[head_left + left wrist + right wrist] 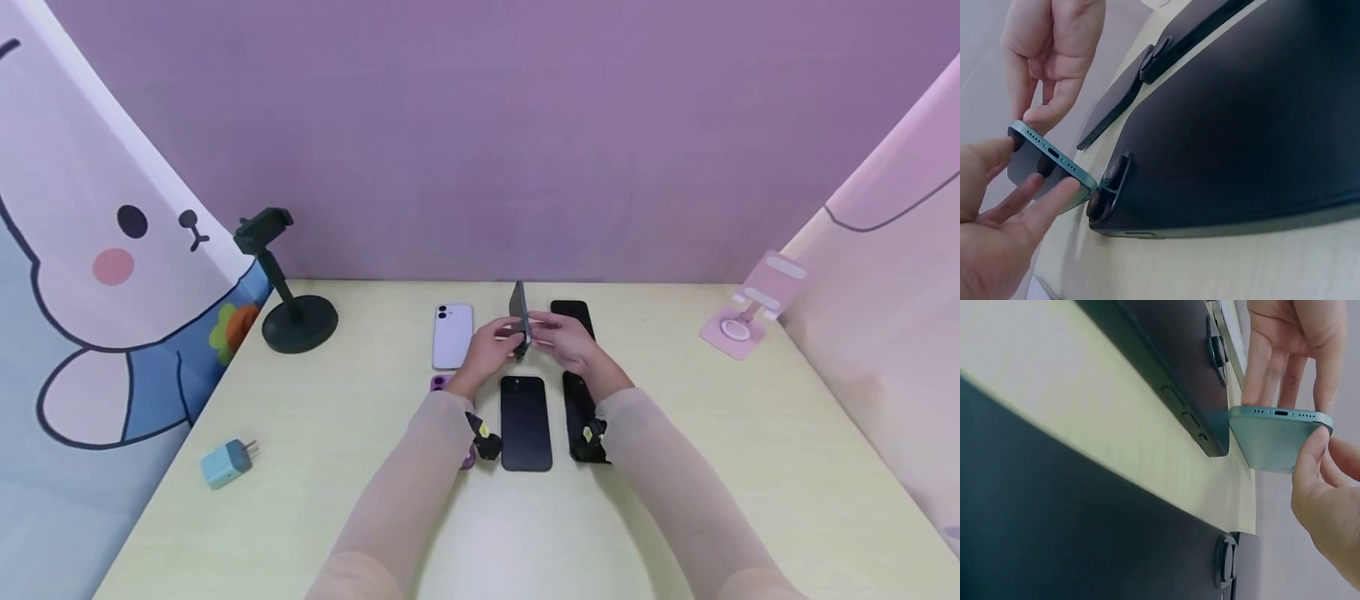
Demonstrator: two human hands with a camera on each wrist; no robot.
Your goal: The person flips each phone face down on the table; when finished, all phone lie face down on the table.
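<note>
A teal-green phone [518,302] stands on edge between my two hands, its charging port end [1280,413] facing the wrist cameras. My left hand [486,357] grips it from the left, with fingertips [1063,192] on its dark screen side. From the other side my right hand [567,340] holds it, thumb and fingers at its edge near a corner. Just in front of the hands lies a black phone [527,425]. Beneath my left forearm a purple phone [439,382] is mostly hidden. Another black phone [579,408] lies partly under my right wrist.
A lavender phone [453,333] lies back left of the hands, a further black phone [573,310] back right. A black phone stand [300,323] is at the left, a pink stand [753,304] at the far right. Front left lies a blue charger plug [227,463].
</note>
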